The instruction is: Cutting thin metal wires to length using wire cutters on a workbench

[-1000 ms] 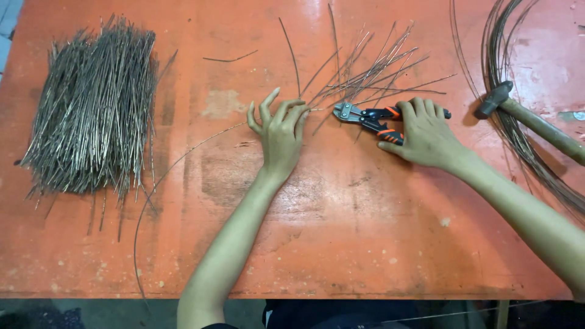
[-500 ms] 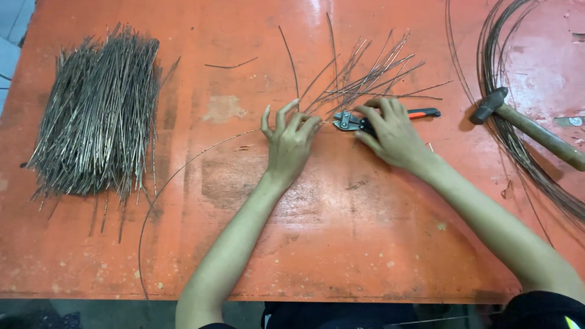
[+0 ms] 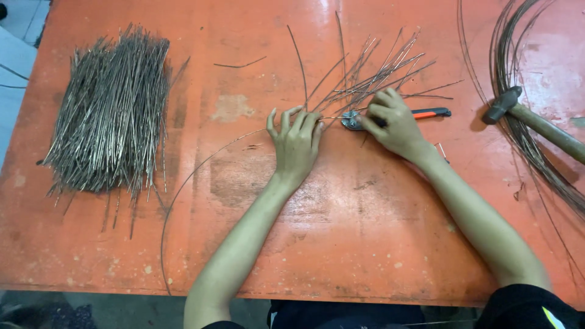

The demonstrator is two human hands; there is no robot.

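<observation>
My left hand [image 3: 297, 142] lies flat on the orange table [image 3: 341, 231] with fingers spread, pressing down a long thin wire [image 3: 183, 189] that curves away toward the table's near edge. My right hand [image 3: 394, 122] is closed around a wire cutter with red and black handles [image 3: 420, 114]; the cutter's metal jaws [image 3: 350, 120] sit at the wire just right of my left fingertips. Behind the cutter lies a fan of several cut wire pieces [image 3: 372, 76].
A large bundle of cut wire pieces [image 3: 109, 116] lies at the left. At the right edge sits a coil of wire [image 3: 524, 109] with a hammer [image 3: 536, 125] on it. One loose short wire [image 3: 241, 63] lies near the back.
My right hand slid left and closed around the cutter, bringing its jaws up to the wire by my left fingertips. My left hand stayed flat on the wire.
</observation>
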